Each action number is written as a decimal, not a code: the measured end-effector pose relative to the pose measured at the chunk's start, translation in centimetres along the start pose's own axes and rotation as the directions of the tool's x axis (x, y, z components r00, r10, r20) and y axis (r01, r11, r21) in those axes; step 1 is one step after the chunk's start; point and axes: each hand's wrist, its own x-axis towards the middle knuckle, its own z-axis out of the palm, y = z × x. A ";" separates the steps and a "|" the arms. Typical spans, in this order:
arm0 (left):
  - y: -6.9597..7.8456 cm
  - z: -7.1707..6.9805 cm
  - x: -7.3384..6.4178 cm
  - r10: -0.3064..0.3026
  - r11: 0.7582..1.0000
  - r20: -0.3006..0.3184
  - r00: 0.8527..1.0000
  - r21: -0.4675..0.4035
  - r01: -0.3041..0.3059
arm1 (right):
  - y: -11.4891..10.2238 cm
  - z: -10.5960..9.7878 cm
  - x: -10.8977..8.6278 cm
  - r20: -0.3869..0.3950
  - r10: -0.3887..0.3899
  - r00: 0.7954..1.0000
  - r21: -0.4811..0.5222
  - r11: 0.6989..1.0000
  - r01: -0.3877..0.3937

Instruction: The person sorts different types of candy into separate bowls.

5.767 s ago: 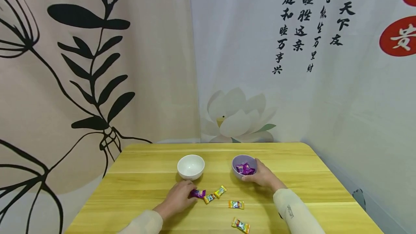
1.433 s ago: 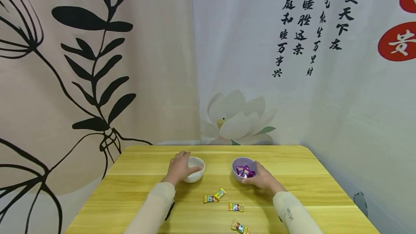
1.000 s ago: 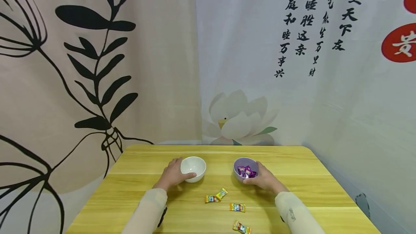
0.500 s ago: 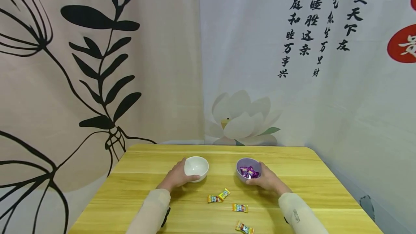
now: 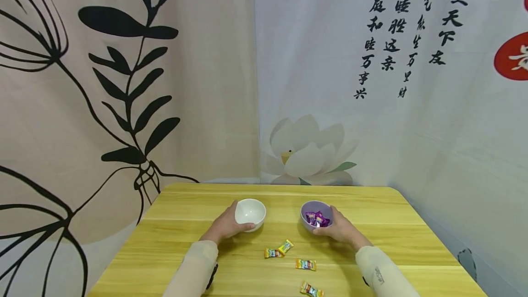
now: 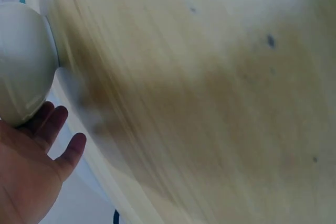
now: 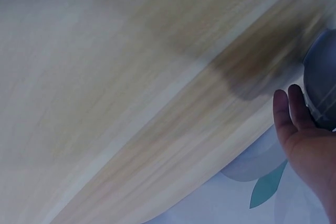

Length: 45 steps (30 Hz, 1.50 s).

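Observation:
My left hand point(image 5: 226, 224) grips the left side of a white bowl point(image 5: 255, 211), its thumb over the near rim and its fingers around the far side. The inside of this bowl shows bare white. On the right, a purple bowl point(image 5: 306, 206) holds several purple-wrapped candies point(image 5: 316, 219), and my right hand point(image 5: 340, 229) grips its right side. In the left wrist view the white bowl point(image 6: 23, 61) lies against the fingers of the left hand point(image 6: 31, 171). In the right wrist view, fingers of the right hand point(image 7: 304, 140) lie along the purple bowl point(image 7: 321, 77).
Several yellow-wrapped candies lie in front of the bowls: a touching pair point(image 5: 274, 253), a single candy point(image 5: 305, 264) and another candy point(image 5: 311, 289) nearer me. The wooden table point(image 5: 165, 242) ends at a far edge before a printed curtain point(image 5: 214, 81).
My left hand was at a purple candy on the table; that candy has left the table, and the hand now holds the white bowl. My right hand has stayed on the purple bowl.

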 end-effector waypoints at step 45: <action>0.7 -1.0 -0.7 -0.073 0.995 0.041 0.996 0.075 0.070 | -0.4 0.7 -7.6 -0.150 -0.341 0.928 -0.105 0.939 0.328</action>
